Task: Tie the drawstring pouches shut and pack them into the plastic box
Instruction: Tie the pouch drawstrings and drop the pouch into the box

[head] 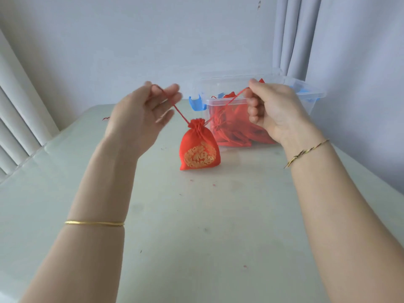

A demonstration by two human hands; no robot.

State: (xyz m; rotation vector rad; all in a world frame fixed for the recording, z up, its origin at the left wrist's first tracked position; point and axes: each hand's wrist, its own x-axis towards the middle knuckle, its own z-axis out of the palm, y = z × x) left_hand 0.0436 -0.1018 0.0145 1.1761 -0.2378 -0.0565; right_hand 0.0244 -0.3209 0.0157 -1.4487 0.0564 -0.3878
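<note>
Head view: left hand point(140, 114) and right hand point(275, 112) each pinch a drawstring point(179, 111) end, red pouch point(199, 148) hanging at six o'clock of the plastic box point(306, 88).

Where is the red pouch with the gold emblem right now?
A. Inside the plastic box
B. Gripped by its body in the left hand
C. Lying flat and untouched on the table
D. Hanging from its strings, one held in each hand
D: the pouch hangs in front of the plastic box, its strings running up to the left hand and right hand.
</note>
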